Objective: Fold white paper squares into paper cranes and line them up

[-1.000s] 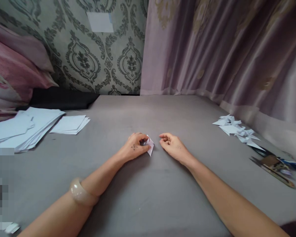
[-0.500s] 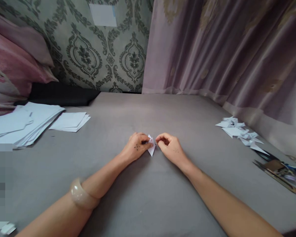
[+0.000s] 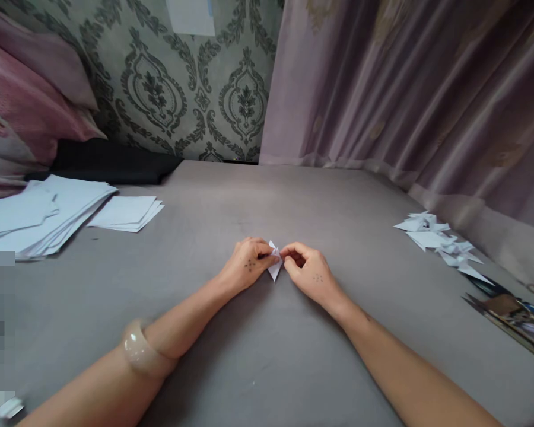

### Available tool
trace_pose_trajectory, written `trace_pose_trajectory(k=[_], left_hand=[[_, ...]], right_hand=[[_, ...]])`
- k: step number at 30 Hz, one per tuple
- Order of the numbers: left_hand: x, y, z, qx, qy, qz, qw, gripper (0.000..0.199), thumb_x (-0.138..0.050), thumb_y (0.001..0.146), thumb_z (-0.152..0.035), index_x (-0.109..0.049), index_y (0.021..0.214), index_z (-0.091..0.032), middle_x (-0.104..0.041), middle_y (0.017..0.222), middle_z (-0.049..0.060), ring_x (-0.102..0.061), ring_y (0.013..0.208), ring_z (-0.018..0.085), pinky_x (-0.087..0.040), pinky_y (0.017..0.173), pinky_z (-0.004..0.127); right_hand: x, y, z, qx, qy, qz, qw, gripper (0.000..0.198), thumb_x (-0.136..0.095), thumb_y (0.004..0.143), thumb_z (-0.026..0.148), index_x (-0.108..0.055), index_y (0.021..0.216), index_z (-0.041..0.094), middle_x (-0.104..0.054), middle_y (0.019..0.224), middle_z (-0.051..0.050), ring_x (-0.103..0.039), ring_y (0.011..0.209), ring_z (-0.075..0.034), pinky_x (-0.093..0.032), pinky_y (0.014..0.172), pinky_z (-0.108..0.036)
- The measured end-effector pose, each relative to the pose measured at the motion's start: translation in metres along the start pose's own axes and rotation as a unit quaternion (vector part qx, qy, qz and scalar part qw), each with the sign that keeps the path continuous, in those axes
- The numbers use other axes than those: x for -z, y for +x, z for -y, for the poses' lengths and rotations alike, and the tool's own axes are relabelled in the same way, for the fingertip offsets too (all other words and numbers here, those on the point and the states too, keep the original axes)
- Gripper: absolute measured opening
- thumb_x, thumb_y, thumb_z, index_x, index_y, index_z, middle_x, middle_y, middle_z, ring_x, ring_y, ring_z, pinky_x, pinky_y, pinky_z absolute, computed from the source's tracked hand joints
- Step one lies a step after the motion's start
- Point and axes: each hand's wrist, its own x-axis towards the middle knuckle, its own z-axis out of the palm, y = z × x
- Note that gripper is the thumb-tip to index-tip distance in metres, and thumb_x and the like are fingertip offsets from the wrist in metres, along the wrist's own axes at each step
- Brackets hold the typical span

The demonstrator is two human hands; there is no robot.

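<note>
A small piece of white folded paper (image 3: 275,271) with pointed ends stands out between my two hands, over the middle of the grey surface. My left hand (image 3: 249,261) pinches it from the left, thumb in front and fingers curled behind. From the other side, my right hand (image 3: 309,270) meets the paper's right edge with thumb and index fingertip drawn close together. The fingers partly cover the folds. On my left forearm sits a pale bangle (image 3: 145,350).
Large white sheets (image 3: 48,219) and smaller cut sheets (image 3: 127,213) lie at the left. Several folded paper pieces (image 3: 440,237) are heaped at the right, beside scissors (image 3: 502,323) and other small items. Behind are a dark folded cloth (image 3: 111,163) and a curtain (image 3: 338,89).
My right fingertips have come in against the paper's right edge. The left hand keeps its pinch. The whole view has shifted slightly.
</note>
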Motion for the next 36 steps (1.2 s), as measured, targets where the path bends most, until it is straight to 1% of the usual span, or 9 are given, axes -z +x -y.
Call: trace_pose_trajectory(k=[5, 10, 14, 19, 23, 26, 30, 33, 36], left_hand=[[0.0, -0.001, -0.003, -0.007, 0.023, 0.004, 1.0, 0.023, -0.055, 0.085, -0.025, -0.067, 0.067, -0.017, -0.063, 0.078, 0.003, -0.057, 0.075, 0.015, -0.04, 0.066, 0.025], [-0.002, -0.003, -0.005, -0.019, 0.081, 0.007, 0.997, 0.023, -0.053, 0.088, -0.025, -0.067, 0.07, -0.018, -0.065, 0.086, 0.004, -0.058, 0.083, 0.018, -0.037, 0.075, 0.031], [-0.005, -0.004, -0.002, -0.042, 0.11, -0.008, 0.993, 0.025, -0.05, 0.09, -0.025, -0.068, 0.073, -0.018, -0.065, 0.085, 0.005, -0.057, 0.084, 0.019, -0.035, 0.077, 0.033], [-0.007, -0.004, 0.0, -0.054, 0.121, -0.002, 0.991, 0.026, -0.047, 0.092, -0.026, -0.068, 0.077, -0.02, -0.065, 0.087, 0.004, -0.058, 0.085, 0.019, -0.033, 0.076, 0.032], [-0.007, -0.004, 0.0, -0.056, 0.123, -0.003, 0.991, 0.027, -0.047, 0.092, -0.027, -0.068, 0.078, -0.02, -0.065, 0.087, 0.004, -0.058, 0.084, 0.019, -0.033, 0.076, 0.032], [-0.005, -0.004, -0.002, -0.06, 0.113, -0.006, 0.992, 0.026, -0.047, 0.092, -0.027, -0.068, 0.078, -0.02, -0.065, 0.086, 0.004, -0.058, 0.084, 0.018, -0.034, 0.077, 0.033], [-0.001, -0.003, -0.009, -0.023, 0.05, -0.006, 0.998, 0.018, -0.053, 0.087, -0.026, -0.07, 0.083, -0.021, -0.065, 0.081, 0.003, -0.058, 0.079, 0.016, -0.039, 0.071, 0.028], [0.002, -0.003, -0.012, 0.013, -0.016, -0.013, 1.0, 0.015, -0.056, 0.084, -0.026, -0.071, 0.087, -0.021, -0.067, 0.078, 0.001, -0.058, 0.072, 0.014, -0.041, 0.065, 0.023], [0.002, -0.003, -0.012, 0.04, -0.051, -0.018, 0.998, 0.016, -0.057, 0.082, -0.025, -0.071, 0.087, -0.021, -0.069, 0.076, -0.001, -0.058, 0.069, 0.013, -0.041, 0.063, 0.022]], right_hand=[[0.0, 0.001, 0.007, 0.006, 0.009, 0.004, 1.0, 0.018, -0.049, 0.079, 0.024, -0.066, 0.082, 0.018, -0.068, 0.078, -0.003, -0.061, 0.071, -0.014, -0.045, 0.068, -0.025], [0.001, 0.006, 0.016, -0.035, 0.006, 0.004, 0.999, 0.036, -0.047, 0.085, 0.044, -0.061, 0.065, 0.017, -0.063, 0.063, -0.002, -0.058, 0.064, -0.015, -0.041, 0.06, -0.024], [0.001, 0.009, 0.017, -0.03, -0.012, -0.006, 0.999, 0.035, -0.049, 0.083, 0.042, -0.06, 0.061, 0.017, -0.062, 0.061, -0.001, -0.057, 0.062, -0.015, -0.039, 0.059, -0.024], [0.003, 0.007, 0.017, -0.005, -0.064, -0.024, 0.998, 0.035, -0.049, 0.083, 0.041, -0.063, 0.06, 0.017, -0.062, 0.059, -0.001, -0.058, 0.061, -0.015, -0.039, 0.059, -0.025], [0.01, 0.006, 0.021, -0.013, -0.065, -0.005, 0.998, 0.028, -0.054, 0.081, 0.037, -0.069, 0.067, 0.019, -0.068, 0.066, -0.002, -0.061, 0.065, -0.016, -0.043, 0.062, -0.026], [0.013, 0.007, 0.023, -0.057, -0.018, 0.026, 0.998, 0.022, -0.057, 0.077, 0.035, -0.071, 0.071, 0.018, -0.067, 0.066, -0.003, -0.059, 0.06, -0.015, -0.043, 0.055, -0.024], [0.013, 0.009, 0.023, -0.152, 0.1, 0.056, 0.982, 0.019, -0.059, 0.073, 0.033, -0.067, 0.071, 0.016, -0.06, 0.06, -0.001, -0.049, 0.048, -0.009, -0.034, 0.038, -0.019], [0.012, 0.01, 0.023, -0.202, 0.173, 0.062, 0.962, 0.016, -0.061, 0.071, 0.03, -0.065, 0.069, 0.015, -0.059, 0.064, -0.001, -0.044, 0.046, -0.006, -0.029, 0.034, -0.016], [0.011, 0.011, 0.021, -0.23, 0.203, 0.056, 0.95, 0.012, -0.062, 0.068, 0.027, -0.064, 0.069, 0.015, -0.053, 0.058, 0.002, -0.042, 0.044, -0.005, -0.026, 0.032, -0.015]])
